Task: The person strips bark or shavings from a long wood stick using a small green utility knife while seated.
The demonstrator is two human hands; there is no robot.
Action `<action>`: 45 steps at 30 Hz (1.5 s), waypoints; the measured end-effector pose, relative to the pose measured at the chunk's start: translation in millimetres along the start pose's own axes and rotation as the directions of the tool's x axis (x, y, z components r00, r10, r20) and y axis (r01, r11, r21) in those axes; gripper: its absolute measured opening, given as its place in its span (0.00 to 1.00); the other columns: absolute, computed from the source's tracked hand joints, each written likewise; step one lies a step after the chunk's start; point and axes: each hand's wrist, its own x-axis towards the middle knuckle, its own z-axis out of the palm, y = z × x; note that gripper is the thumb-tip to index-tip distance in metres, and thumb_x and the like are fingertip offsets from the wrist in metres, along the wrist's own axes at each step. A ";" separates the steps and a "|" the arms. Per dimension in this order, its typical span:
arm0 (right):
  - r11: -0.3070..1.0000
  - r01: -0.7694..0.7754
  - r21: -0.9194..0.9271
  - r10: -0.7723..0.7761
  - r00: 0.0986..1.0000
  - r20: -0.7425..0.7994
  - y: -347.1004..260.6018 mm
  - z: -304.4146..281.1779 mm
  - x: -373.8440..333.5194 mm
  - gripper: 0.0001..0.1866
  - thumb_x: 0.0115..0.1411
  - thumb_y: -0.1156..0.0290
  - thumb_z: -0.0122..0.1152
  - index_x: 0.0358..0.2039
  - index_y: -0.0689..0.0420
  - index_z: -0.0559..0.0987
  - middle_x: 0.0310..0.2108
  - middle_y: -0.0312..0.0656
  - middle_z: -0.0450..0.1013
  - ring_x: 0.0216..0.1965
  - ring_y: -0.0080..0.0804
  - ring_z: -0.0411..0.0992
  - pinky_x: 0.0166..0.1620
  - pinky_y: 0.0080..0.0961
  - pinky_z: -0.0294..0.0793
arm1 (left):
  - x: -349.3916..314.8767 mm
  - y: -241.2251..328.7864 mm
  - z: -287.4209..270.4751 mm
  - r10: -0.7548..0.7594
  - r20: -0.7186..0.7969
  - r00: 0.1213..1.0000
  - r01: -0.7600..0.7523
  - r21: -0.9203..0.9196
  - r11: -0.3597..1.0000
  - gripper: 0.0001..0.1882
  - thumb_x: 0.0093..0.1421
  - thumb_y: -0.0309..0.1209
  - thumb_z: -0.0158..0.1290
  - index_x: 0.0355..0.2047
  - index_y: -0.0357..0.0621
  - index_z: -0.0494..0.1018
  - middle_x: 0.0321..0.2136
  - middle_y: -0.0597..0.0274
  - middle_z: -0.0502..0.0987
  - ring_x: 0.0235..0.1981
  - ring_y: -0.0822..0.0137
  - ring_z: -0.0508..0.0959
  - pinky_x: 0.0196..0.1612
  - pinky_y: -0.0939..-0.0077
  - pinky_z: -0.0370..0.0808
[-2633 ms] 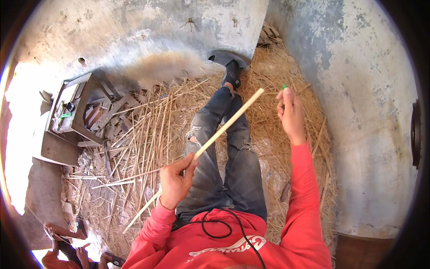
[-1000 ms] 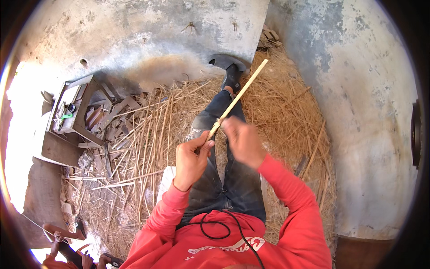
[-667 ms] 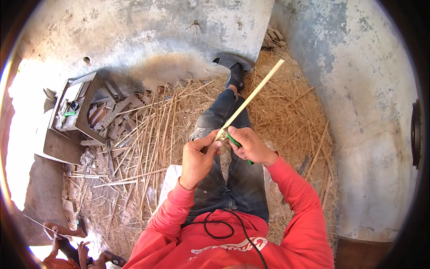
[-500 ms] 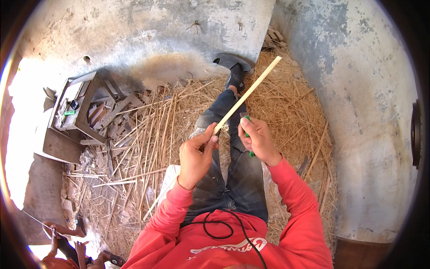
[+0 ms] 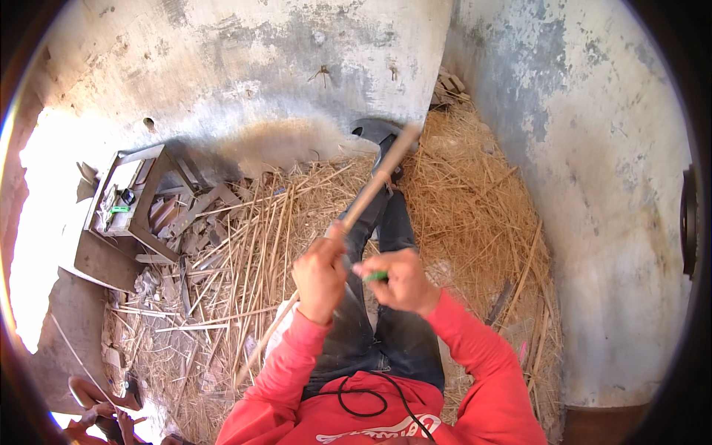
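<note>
My left hand (image 5: 319,280) is closed around a long, flat bamboo strip (image 5: 371,193). The strip slants from beside my left forearm up toward my outstretched foot, and its far part is blurred, with a tan-brown side showing. My right hand (image 5: 406,282) grips a green-handled utility knife (image 5: 377,276), close to the right of my left hand. Most of the knife's handle is hidden in my fist, and its blade is too smeared to make out. Both hands are above my legs, in dark jeans (image 5: 356,311).
Straw-like shavings (image 5: 475,193) and loose bamboo strips (image 5: 252,230) cover the floor. At the left, a small wooden table (image 5: 111,194) holds a green object (image 5: 119,210). A grey wall (image 5: 593,185) curves round the right side. Another person's hands (image 5: 122,424) show at the lower left.
My right hand has moved down and left with the knife, nearer my left hand. The strip now shows a browner side instead of its pale one, and its far tip is lower and farther left.
</note>
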 end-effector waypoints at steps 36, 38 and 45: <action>0.869 -0.494 0.036 0.494 0.861 -0.121 -23.5 -48.0 16.9 0.21 0.80 0.57 0.49 0.50 0.62 0.83 0.19 0.40 0.68 0.21 0.25 0.66 0.27 0.29 0.65 | -14.4 18.5 -7.4 -0.191 0.297 0.936 0.330 -0.546 0.770 0.16 0.67 0.29 0.63 0.53 0.38 0.83 0.23 0.62 0.82 0.20 0.80 0.71 0.26 0.77 0.68; 0.888 -0.459 -0.020 0.446 0.872 -0.203 -18.0 -49.3 16.2 0.20 0.79 0.58 0.51 0.49 0.62 0.83 0.18 0.41 0.68 0.19 0.27 0.67 0.25 0.30 0.65 | -14.0 21.4 -10.6 -0.179 0.326 0.928 0.343 -0.564 0.751 0.16 0.67 0.28 0.63 0.54 0.37 0.83 0.24 0.62 0.82 0.22 0.81 0.71 0.27 0.78 0.69; 0.858 -0.305 -0.414 0.299 0.951 -0.081 -10.5 -21.7 -0.2 0.18 0.77 0.59 0.54 0.42 0.61 0.83 0.16 0.52 0.70 0.17 0.55 0.72 0.22 0.43 0.67 | -10.2 29.2 -14.8 -0.185 0.368 0.911 0.374 -0.550 0.747 0.14 0.67 0.24 0.63 0.52 0.33 0.83 0.31 0.60 0.84 0.33 0.78 0.78 0.38 0.79 0.74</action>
